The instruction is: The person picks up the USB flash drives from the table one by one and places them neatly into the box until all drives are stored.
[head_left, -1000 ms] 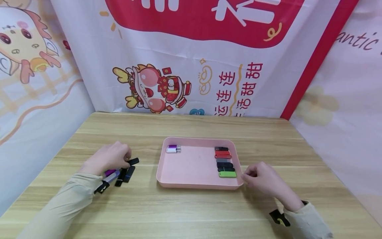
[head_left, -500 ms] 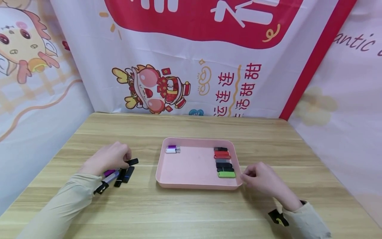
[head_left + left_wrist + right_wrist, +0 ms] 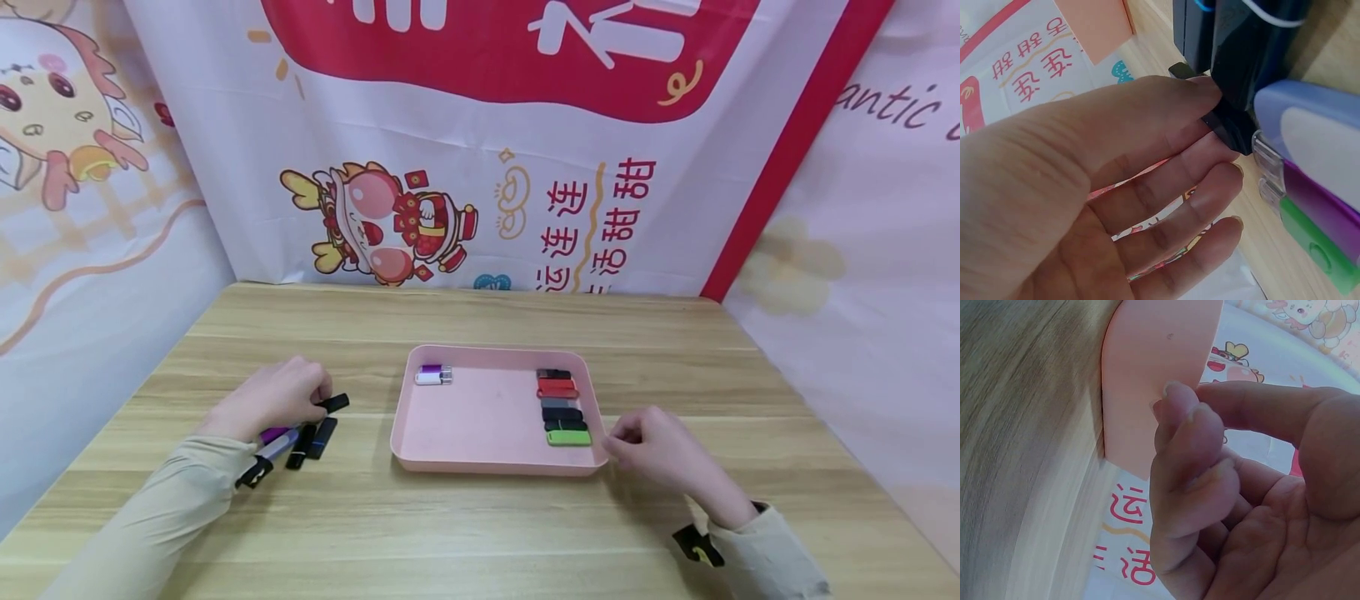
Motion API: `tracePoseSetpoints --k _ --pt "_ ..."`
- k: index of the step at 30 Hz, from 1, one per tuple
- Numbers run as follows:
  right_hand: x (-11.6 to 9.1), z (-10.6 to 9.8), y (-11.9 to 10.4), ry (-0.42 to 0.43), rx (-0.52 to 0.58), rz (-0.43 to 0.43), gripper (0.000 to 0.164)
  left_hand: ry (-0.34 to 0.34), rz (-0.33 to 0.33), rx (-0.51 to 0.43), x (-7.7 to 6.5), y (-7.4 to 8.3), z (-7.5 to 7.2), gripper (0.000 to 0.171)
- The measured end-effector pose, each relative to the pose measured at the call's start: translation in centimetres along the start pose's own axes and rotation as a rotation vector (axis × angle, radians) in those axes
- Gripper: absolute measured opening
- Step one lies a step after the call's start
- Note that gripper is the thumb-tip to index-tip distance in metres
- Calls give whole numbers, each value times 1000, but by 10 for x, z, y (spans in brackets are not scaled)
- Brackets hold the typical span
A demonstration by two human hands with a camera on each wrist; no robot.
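My left hand (image 3: 273,396) is at the left of the table, pinching a black USB stick (image 3: 337,402) between thumb and fingertips. In the left wrist view this black stick (image 3: 1233,129) is partly covered by the thumb. Close beside it lie a dark stick with a blue line (image 3: 322,438), another black stick (image 3: 301,447), a bluish-grey one (image 3: 279,443), a purple one (image 3: 1325,203) and a green one (image 3: 1319,250). The pink tray (image 3: 480,467) stands in the middle. My right hand (image 3: 651,446) grips its near right corner with thumb and curled fingers.
Inside the tray, a purple-and-white pair of USB sticks (image 3: 433,375) lies at the far left. Several more line the right side, including a red one (image 3: 557,389) and a green one (image 3: 568,438). Printed cloths (image 3: 450,125) hang around the wooden table (image 3: 480,542).
The black stick in my left hand has shifted only very slightly. My right hand stays at the tray corner, and the tray's contents are the same.
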State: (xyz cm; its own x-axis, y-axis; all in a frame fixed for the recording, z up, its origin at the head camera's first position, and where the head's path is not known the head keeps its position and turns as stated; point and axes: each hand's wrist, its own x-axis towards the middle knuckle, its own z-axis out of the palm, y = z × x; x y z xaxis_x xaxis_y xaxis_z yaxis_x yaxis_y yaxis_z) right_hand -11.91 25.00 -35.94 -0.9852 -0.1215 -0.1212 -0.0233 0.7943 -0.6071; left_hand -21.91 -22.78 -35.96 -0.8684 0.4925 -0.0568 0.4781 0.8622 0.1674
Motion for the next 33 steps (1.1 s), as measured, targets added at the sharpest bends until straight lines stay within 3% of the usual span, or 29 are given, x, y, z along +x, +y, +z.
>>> tracePoseSetpoints --k 22,33 --pt "1 0 0 -2 -6 -1 10 11 31 -15 1 -4 3 21" --pt "0 0 -1 -11 -4 25 10 54 61 -37 1 0 1 21"
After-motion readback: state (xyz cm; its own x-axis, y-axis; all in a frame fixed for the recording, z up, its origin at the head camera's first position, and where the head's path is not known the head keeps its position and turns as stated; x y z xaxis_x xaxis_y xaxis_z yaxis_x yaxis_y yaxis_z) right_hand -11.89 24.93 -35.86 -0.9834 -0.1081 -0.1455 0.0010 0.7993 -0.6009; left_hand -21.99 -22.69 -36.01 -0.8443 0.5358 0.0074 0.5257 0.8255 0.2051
